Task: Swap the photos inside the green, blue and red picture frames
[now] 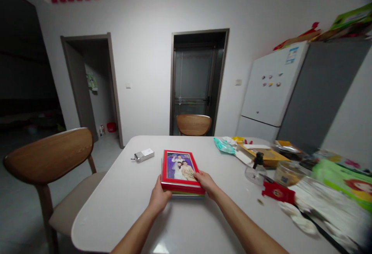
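A red photo frame point(180, 167) faces up near the middle of the white table point(122, 199). Behind its glass is a wedding picture. Greenish and pale edges show beneath the red one, so it looks like the top of a small stack of frames. My left hand point(159, 196) grips the near left corner, thumb along the front edge. On the right side my right hand point(207, 184) holds the stack, its thumb resting on the red border. The fingers of both hands are partly hidden under or behind the frames. Left of the stack lies a small silvery-grey box point(144, 155).
Clutter fills the table's right side: a teal packet point(224, 145), a clear jar point(287, 173), a red packet point(278, 192), white tissues point(299, 217) and a green package point(343, 182). Wooden chairs stand at the left point(52, 153) and far side point(193, 124). A fridge point(270, 83) is behind right.
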`<action>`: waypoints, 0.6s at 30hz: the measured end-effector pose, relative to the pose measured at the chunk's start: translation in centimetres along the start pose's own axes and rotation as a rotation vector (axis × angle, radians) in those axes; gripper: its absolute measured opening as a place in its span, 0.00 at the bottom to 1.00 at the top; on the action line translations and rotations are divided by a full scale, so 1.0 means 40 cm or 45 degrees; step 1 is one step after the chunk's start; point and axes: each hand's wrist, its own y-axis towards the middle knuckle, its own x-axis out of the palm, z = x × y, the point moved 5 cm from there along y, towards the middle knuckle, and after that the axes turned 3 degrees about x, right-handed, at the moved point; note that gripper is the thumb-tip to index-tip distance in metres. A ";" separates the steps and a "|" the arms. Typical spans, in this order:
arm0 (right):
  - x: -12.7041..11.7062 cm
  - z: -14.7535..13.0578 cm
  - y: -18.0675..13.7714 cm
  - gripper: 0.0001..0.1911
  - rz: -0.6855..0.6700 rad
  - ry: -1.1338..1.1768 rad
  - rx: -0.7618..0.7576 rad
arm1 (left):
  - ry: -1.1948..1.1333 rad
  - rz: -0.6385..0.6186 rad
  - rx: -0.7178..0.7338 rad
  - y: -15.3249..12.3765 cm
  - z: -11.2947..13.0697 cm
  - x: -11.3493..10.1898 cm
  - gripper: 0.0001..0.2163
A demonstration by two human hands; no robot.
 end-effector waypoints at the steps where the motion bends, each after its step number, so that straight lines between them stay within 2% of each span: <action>1: 0.003 0.000 0.011 0.18 0.021 -0.025 -0.009 | -0.014 0.008 0.003 0.000 -0.003 -0.003 0.31; 4: -0.014 0.009 0.033 0.21 0.140 -0.109 -0.037 | -0.071 0.039 0.015 -0.014 -0.017 -0.009 0.30; 7: -0.057 0.012 0.031 0.27 0.340 -0.196 -0.079 | -0.125 0.142 -0.020 -0.027 -0.036 -0.037 0.27; 10: -0.071 -0.039 -0.008 0.30 0.448 -0.261 -0.262 | -0.185 0.302 -0.046 -0.021 -0.017 -0.087 0.24; 12: -0.047 -0.111 -0.058 0.32 0.357 -0.185 -0.470 | -0.244 0.365 -0.009 -0.010 0.043 -0.115 0.24; 15: 0.011 -0.248 -0.160 0.38 0.046 0.172 -0.765 | -0.385 0.307 0.149 -0.003 0.201 -0.130 0.30; 17: 0.036 -0.331 -0.226 0.40 -0.119 0.391 -0.905 | -0.714 0.090 0.433 -0.014 0.331 -0.116 0.36; 18: 0.042 -0.362 -0.252 0.41 -0.167 0.467 -0.955 | -0.822 -0.007 0.518 -0.024 0.383 -0.108 0.38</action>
